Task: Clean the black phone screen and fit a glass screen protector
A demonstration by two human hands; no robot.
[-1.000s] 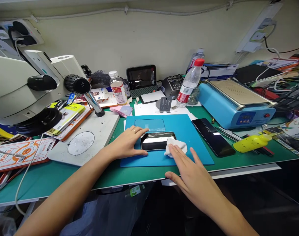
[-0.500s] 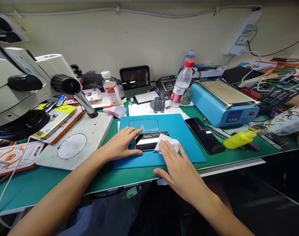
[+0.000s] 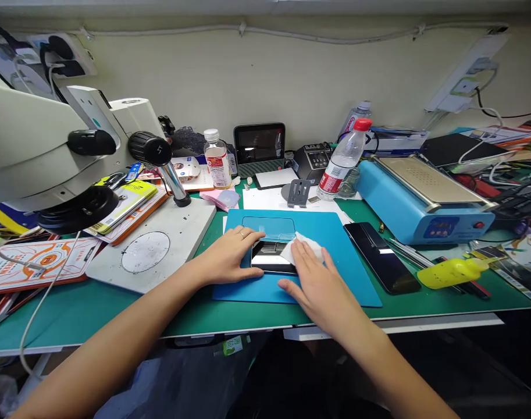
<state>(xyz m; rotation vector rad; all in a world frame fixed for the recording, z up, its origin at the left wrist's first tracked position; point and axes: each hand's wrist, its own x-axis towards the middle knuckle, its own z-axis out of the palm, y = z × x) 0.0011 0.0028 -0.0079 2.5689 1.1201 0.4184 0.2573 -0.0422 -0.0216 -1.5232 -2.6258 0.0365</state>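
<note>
A phone-sized device (image 3: 271,259) with a dark glossy face lies on a blue mat (image 3: 335,285). My left hand (image 3: 232,253) rests at its left end, thumb and fingers spread at the near and far edges. Under the fingers of my right hand (image 3: 313,273) a white cloth or tissue (image 3: 320,247) is pressed flat over the device's right end; the right thumb is stretched out to the side. Just behind the device lies a clear glass panel (image 3: 267,225) with a dark outline.
A microscope (image 3: 29,139) with its pale base (image 3: 186,233) stands left. Right of the mat are a black phone (image 3: 381,256), a yellow squeeze bottle (image 3: 451,273) and a blue heating plate device (image 3: 396,209). Two plastic bottles, one a red-capped bottle (image 3: 344,160), stand behind.
The view has swung left, so everything appears further right. My right hand and the cloth still cover the device's right end. A patterned package at the far right, earlier beside another person's arm, is now lower.
</note>
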